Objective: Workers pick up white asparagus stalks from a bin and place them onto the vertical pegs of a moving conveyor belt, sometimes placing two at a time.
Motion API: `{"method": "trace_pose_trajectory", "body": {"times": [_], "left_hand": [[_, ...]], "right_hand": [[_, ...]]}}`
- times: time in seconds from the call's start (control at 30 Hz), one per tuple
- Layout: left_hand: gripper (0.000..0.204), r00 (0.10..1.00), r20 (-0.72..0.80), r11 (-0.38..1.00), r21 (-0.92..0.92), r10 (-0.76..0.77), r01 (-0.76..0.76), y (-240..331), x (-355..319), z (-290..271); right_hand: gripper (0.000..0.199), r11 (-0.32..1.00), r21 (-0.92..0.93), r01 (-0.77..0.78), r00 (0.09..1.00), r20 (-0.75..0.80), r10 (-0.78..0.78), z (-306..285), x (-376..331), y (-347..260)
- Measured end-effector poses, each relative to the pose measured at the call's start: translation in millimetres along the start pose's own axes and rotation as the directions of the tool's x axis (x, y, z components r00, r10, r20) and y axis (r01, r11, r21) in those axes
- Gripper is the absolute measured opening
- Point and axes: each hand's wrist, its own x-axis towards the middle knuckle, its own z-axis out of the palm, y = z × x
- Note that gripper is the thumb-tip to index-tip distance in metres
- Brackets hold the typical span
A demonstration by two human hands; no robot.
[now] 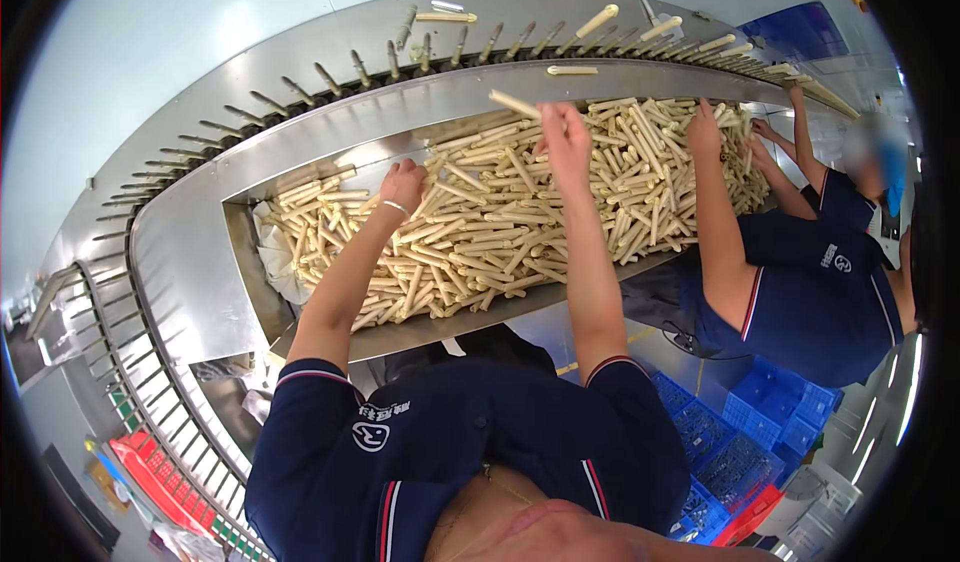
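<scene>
1. the right hand (565, 134) is raised above the steel trough (190, 252), its fingers pinched on one cream-coloured stick (514, 104) that juts out toward the left; the grip looks to be near one end, so the stick could tip or slip and drop back into the heap.
2. the left hand (402, 184) is down in the pile of cream sticks (480, 232), fingers curled among them; whether it has closed on one i cannot tell. a thin bracelet (396, 207) sits at that wrist and could snag on loose sticks.
3. the pile lies criss-crossed, so pulling one stick may drag its neighbours toward the trough's near edge.
4. beyond the trough runs a conveyor of upright metal pegs (330, 77), some already capped with sticks (597, 21); a hand reaching over could knock a capped one loose.
5. to the right a co-worker's arm (715, 212) reaches into the same pile, near the right hand, so elbows may clash.
6. blue plastic crates (720, 442) stand on the floor below, and red crates (150, 472) lie at lower left.
</scene>
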Motion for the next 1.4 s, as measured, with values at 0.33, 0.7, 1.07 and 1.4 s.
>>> {"method": "trace_pose_trajectory", "body": {"times": [0.33,0.7,1.07,1.4], "left_hand": [[0.040,0.932,-0.011,-0.133,-0.989,-0.362,-0.063,43.3,-42.4,-125.8],[0.032,0.920,-0.250,0.314,-0.937,-0.302,-0.151,40.8,-53.7,-222.7],[0.026,0.920,-0.198,0.249,-0.962,-0.339,-0.116,54.4,-65.1,-237.8],[0.023,0.805,-0.445,0.443,-0.859,-0.393,-0.258,35.4,36.5,-261.7]], "right_hand": [[0.030,0.542,-0.616,0.572,0.815,0.348,-0.464,56.7,97.4,-110.5],[0.028,0.172,-0.859,0.482,0.709,0.267,-0.653,46.4,99.0,-117.6],[0.033,0.017,-0.960,0.280,0.849,0.255,0.463,-17.6,7.6,93.7],[0.045,0.910,-0.405,-0.092,0.900,0.357,0.249,-2.7,-12.3,-3.3]]}}
